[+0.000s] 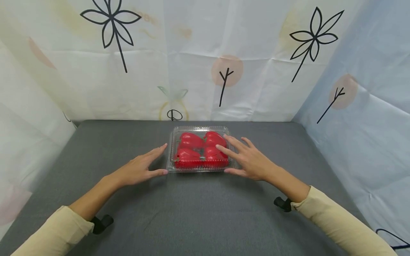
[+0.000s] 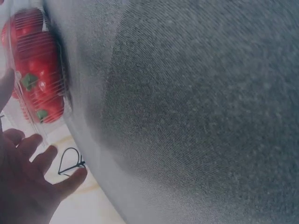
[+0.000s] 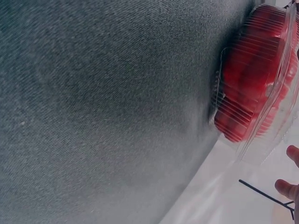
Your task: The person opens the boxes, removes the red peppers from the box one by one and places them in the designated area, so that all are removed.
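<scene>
A clear plastic clamshell box lies on the grey table and holds several red bell peppers. Green stems show on the peppers in the left wrist view. Beside the box's left edge is my left hand, fingers and thumb extended; its thumb tip is at or very near the near left corner. My right hand is spread at the right side, with fingers reaching over the lid's edge. Whether they touch the plastic I cannot tell. At the right wrist view's border only fingertips appear beside the box.
Grey cloth covers the table, whose far edge meets a pale printed curtain. Another curtain hangs along the right side. Dark wrist-worn devices stick out below the left sleeve and right sleeve.
</scene>
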`<state>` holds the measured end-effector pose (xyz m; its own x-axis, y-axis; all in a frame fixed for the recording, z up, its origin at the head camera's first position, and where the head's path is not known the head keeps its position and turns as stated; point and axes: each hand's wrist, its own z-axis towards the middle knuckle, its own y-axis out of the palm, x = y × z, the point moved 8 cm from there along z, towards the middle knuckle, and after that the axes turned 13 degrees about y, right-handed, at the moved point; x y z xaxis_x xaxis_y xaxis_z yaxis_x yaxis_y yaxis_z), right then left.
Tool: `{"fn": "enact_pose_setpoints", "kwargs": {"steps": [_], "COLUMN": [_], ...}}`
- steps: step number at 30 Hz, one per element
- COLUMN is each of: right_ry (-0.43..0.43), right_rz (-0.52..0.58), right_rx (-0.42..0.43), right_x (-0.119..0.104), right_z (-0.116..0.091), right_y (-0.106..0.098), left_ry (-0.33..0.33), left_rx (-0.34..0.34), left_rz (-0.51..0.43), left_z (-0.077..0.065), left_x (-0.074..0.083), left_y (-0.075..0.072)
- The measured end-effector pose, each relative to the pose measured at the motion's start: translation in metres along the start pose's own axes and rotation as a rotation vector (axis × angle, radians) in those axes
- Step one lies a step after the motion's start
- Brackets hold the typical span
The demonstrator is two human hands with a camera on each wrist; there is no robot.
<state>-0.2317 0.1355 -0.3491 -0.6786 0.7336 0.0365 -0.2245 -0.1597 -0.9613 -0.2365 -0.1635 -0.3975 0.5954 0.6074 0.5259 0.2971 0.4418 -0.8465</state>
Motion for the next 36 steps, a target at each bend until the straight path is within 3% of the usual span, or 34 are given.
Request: {"fn": "enact_pose_setpoints", "kwargs": {"steps": [9,16,31,36], "right_ry": [-0.055,-0.097,-0.165,-0.181], "right_rz": [0.025,0.019,0.045,0.051], "right_rx": [0.034,0.068,0.093,0.111], "right_x": [-0.01,-0.019,-0.047,-0.054], "right_z": [0.005,0.01,0.026,0.031], "right_y": [0.002,0.001,0.011,0.012], "left_ry": [-0.001,0.051,0.039,0.009], "left_rx": [-0.005,0.016,0.044,0.057], "left_rz": [-0.135,-0.288,-0.458,-0.582], "left_z": [0.001,0.001,0.003,0.004], "left_x": [-0.002,0.002,0.004,0.002], "left_y": [0.005,0.006,0.015,0.018]}}
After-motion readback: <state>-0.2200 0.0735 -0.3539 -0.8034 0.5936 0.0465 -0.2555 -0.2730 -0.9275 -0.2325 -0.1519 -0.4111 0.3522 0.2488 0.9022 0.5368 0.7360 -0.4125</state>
